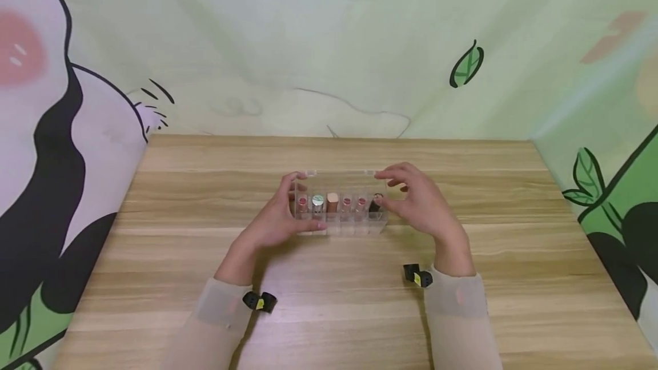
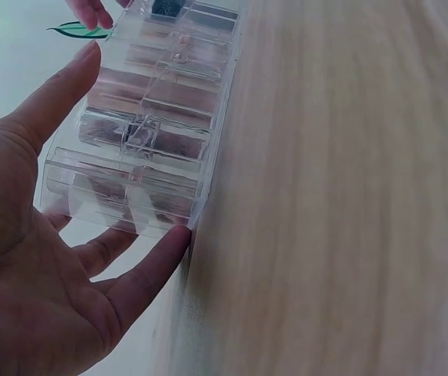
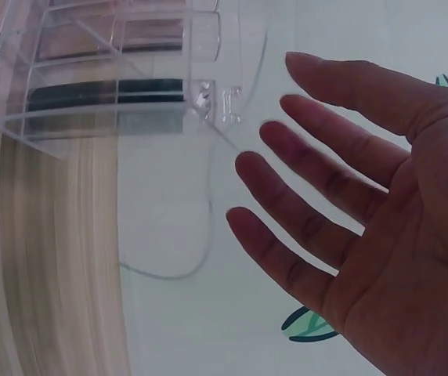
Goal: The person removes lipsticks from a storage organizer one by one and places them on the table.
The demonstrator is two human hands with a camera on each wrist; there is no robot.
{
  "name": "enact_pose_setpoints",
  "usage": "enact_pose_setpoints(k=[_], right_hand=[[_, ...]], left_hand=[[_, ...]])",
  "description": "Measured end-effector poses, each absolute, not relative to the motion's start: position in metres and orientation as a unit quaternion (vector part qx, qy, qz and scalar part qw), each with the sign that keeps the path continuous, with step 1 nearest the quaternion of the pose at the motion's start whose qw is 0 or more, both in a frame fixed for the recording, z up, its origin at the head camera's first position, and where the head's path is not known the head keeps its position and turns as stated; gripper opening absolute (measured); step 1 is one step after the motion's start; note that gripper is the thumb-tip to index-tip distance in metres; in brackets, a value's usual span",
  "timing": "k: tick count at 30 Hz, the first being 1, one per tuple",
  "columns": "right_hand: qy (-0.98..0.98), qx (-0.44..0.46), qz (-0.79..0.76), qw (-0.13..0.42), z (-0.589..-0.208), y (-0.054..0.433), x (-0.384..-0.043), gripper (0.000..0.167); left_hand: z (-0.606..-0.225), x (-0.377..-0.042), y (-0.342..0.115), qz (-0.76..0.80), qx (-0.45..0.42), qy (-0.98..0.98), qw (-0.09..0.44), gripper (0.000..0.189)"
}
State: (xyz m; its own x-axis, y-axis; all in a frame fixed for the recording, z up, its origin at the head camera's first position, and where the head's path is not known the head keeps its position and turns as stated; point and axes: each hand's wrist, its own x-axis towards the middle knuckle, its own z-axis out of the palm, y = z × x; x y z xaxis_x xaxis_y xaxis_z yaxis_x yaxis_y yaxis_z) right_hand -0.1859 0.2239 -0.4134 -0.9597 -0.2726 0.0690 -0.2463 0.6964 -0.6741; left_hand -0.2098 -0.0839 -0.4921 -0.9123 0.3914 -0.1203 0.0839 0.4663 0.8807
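A clear plastic lipstick case stands on the table with a row of several lipsticks in its slots. Among them are a brown one, one with a pale green top and a dark one at the right end. My left hand holds the case's left end, thumb along the front and fingers round the side and back. In the left wrist view its fingertips are at the case's lower corner. My right hand is beside the right end, its spread fingers apart from the case in the right wrist view.
The wood-grain table extends around the case. Behind it hangs a pale green cloth backdrop with printed leaves and black-and-white figures. Small black devices are strapped at both wrists, over light sleeves.
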Motion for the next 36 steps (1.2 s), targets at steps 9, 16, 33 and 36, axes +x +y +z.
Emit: enact_pose_setpoints(k=[9, 16, 33, 36], right_hand=[[0.939, -0.148, -0.307, 0.051, -0.406, 0.212, -0.181, 0.042], [0.955, -0.145, -0.257, 0.039, -0.406, 0.21, -0.184, 0.04], [0.967, -0.142, -0.207, 0.041, -0.421, 0.203, -0.191, 0.03], [0.968, -0.142, -0.205, 0.034, -0.423, 0.203, -0.19, 0.026]], left_hand=[[-0.492, -0.21, -0.088, 0.496, 0.135, 0.843, 0.161, 0.11], [-0.491, -0.212, -0.088, 0.508, 0.136, 0.835, 0.163, 0.108], [-0.491, -0.212, -0.086, 0.51, 0.136, 0.833, 0.164, 0.107], [-0.491, -0.211, -0.085, 0.51, 0.137, 0.833, 0.164, 0.107]])
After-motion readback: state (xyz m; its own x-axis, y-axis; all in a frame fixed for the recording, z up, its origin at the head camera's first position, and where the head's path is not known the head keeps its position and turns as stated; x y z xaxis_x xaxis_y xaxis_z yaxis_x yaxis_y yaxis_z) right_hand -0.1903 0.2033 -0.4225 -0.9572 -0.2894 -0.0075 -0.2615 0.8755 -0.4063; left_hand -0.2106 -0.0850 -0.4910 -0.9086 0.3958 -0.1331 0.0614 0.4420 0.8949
